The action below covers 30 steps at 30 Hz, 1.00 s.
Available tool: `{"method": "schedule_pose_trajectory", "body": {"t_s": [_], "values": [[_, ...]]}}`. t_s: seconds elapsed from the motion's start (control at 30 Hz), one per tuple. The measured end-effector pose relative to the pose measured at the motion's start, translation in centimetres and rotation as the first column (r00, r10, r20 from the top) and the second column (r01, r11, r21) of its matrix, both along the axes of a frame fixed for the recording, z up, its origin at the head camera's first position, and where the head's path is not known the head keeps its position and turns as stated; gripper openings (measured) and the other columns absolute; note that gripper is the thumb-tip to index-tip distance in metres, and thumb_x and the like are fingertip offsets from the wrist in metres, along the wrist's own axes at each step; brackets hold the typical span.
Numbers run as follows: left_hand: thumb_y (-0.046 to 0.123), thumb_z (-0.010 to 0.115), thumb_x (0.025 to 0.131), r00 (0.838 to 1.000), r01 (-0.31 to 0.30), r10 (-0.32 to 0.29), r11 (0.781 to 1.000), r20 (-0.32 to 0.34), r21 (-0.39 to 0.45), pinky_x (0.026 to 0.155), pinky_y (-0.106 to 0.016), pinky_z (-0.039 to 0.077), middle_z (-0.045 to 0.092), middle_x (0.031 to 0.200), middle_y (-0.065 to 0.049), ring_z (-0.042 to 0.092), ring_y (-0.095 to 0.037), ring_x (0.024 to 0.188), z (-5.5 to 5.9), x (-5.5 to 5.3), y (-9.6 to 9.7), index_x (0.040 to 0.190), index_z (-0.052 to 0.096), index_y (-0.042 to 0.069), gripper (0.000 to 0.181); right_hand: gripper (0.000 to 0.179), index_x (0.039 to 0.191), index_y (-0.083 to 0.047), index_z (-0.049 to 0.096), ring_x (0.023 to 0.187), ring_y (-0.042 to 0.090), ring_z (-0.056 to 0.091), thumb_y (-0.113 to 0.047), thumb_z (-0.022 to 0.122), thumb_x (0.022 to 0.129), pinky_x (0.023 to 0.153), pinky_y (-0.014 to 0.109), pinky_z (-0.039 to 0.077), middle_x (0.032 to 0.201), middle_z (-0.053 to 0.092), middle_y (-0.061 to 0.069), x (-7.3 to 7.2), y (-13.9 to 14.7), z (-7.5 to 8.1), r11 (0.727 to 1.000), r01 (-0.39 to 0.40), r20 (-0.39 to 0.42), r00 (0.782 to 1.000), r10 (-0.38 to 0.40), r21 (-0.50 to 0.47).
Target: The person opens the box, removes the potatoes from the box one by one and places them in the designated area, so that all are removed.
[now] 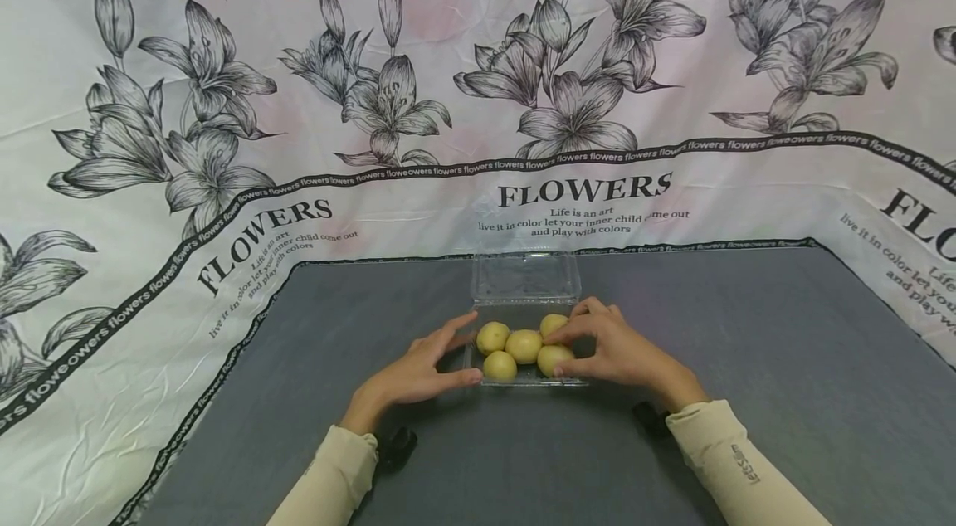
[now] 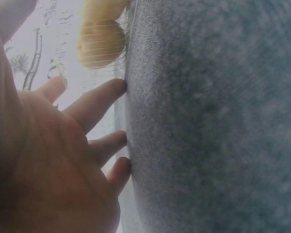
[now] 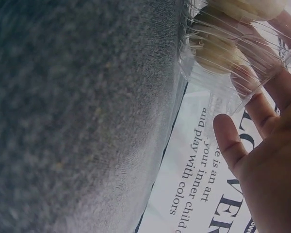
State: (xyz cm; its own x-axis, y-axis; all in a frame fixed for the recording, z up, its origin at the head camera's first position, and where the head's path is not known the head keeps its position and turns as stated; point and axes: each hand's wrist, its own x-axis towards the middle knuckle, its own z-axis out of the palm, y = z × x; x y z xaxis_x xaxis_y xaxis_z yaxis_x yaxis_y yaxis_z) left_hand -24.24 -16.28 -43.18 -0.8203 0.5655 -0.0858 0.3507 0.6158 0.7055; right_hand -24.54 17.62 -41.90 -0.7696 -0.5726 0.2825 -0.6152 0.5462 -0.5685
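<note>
A clear plastic clamshell box [image 1: 530, 382] lies on the table with its lid [image 1: 525, 279] tipped back. Several round yellow fruits sit in it, among them a middle one [image 1: 524, 347] and two at the left. My right hand [image 1: 623, 350] reaches over the right wall, thumb and forefinger about the front right fruit [image 1: 553, 361]. Its other fingers are by the back right fruit [image 1: 553, 325], which they partly cover. With fingers spread, my left hand [image 1: 414, 368] stays at the left wall, thumb near the front corner. The left wrist view shows this hand [image 2: 63, 145] holding nothing.
A dark grey cloth covers the table [image 1: 747, 327]. Behind it hangs a white flower-printed curtain [image 1: 418, 211] with lettering, reaching round both sides. The raised lid stands close to the table's back edge.
</note>
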Motion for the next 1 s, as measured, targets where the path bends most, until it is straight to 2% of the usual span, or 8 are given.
{"method": "schedule_pose_trajectory", "body": {"t_s": [0.17, 0.47, 0.77, 1.0], "values": [[0.056, 0.064, 0.096, 1.000, -0.006, 0.006, 1.000, 0.000, 0.000, 0.122, -0.067, 0.008, 0.039, 0.163, 0.005, 0.013, -0.032, 0.159, -0.02, 0.06, 0.05, 0.162, 0.012, 0.042, 0.086, 0.036, 0.114, -0.023, 0.079, 0.102, 0.009, 0.045, -0.033, 0.088, 0.080, 0.087, 0.038, 0.028, 0.110, 0.070, -0.010, 0.09, 0.09, 0.05, 1.000, -0.003, -0.002, 1.000, 0.003, -0.028], [0.057, 0.064, 0.096, 1.000, -0.013, 0.013, 1.000, -0.010, -0.001, 0.121, -0.069, 0.010, 0.040, 0.162, 0.005, 0.015, -0.033, 0.159, -0.09, 0.07, 0.01, 0.162, 0.013, 0.041, 0.085, 0.040, 0.116, -0.022, 0.079, 0.100, 0.005, 0.047, -0.031, 0.089, 0.079, 0.090, 0.038, 0.028, 0.106, 0.070, -0.014, 0.13, 0.03, 0.00, 0.997, 0.011, 0.011, 1.000, -0.010, -0.073], [0.058, 0.064, 0.095, 1.000, -0.014, 0.014, 1.000, -0.018, -0.005, 0.121, -0.070, 0.010, 0.041, 0.162, 0.005, 0.016, -0.033, 0.158, -0.22, -0.04, 0.01, 0.162, 0.014, 0.041, 0.085, 0.039, 0.115, -0.020, 0.079, 0.100, 0.005, 0.051, -0.028, 0.089, 0.079, 0.089, 0.037, 0.031, 0.106, 0.074, -0.014, -0.06, -0.11, -0.28, 0.994, 0.005, -0.031, 0.999, -0.008, -0.113], [0.058, 0.065, 0.095, 1.000, -0.015, 0.015, 1.000, -0.014, -0.001, 0.120, -0.071, 0.011, 0.041, 0.162, 0.005, 0.016, -0.033, 0.158, -0.19, -0.01, 0.08, 0.162, 0.015, 0.040, 0.086, 0.040, 0.117, -0.015, 0.078, 0.098, 0.012, 0.056, -0.025, 0.089, 0.080, 0.086, 0.035, 0.045, 0.109, 0.077, -0.008, -0.08, 0.11, 0.12, 0.988, 0.004, -0.048, 0.999, -0.011, -0.157]]}}
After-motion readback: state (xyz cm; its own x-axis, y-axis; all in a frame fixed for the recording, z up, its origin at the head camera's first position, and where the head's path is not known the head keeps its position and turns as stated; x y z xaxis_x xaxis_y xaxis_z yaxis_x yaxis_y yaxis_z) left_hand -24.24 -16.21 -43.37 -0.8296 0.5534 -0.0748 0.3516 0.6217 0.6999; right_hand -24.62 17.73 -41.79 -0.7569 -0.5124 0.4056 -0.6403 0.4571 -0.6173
